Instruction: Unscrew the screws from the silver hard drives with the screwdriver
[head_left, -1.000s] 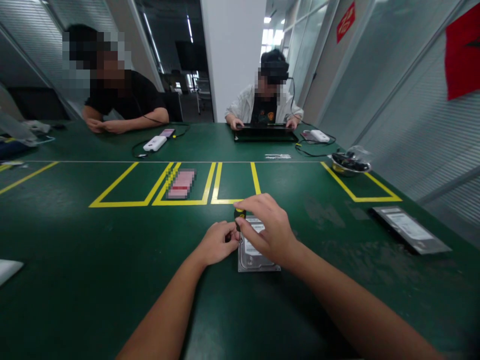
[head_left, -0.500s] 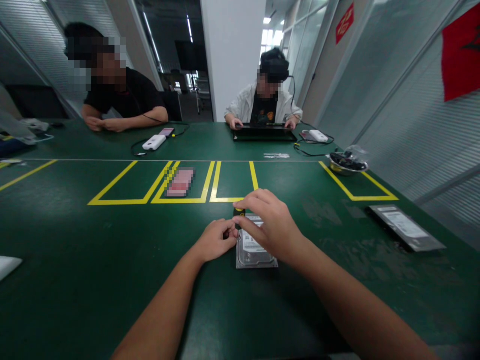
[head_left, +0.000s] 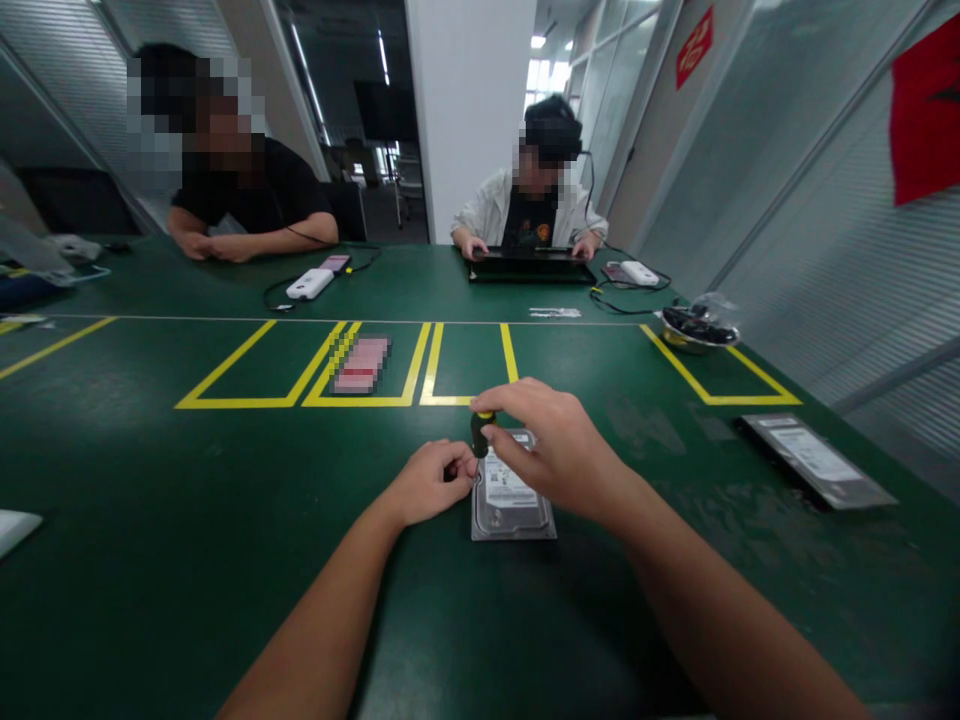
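Note:
A silver hard drive (head_left: 513, 510) with a white label lies flat on the green table in front of me. My right hand (head_left: 551, 437) is over its upper part, thumb and fingers closed round the black-and-yellow handle of a short screwdriver (head_left: 480, 437). The screwdriver stands nearly upright above the drive's left edge; its tip is hidden by fingers. At that same edge rests my left hand (head_left: 433, 482), its thumb and fingertips pinched together beside the tool's lower end. Whatever those fingertips hold is too small to tell.
A second drive (head_left: 817, 462) lies at the right. Behind it stands a metal bowl (head_left: 697, 340) of dark parts. A pink phone (head_left: 363, 364) sits inside yellow tape markings (head_left: 360, 402). Across the table, one person (head_left: 536, 215) holds a dark panel (head_left: 531, 266); another person (head_left: 251, 210) leans on folded arms.
My right hand has shifted slightly right, and more of the screwdriver handle shows below its fingers. My left hand stays at the drive's left edge.

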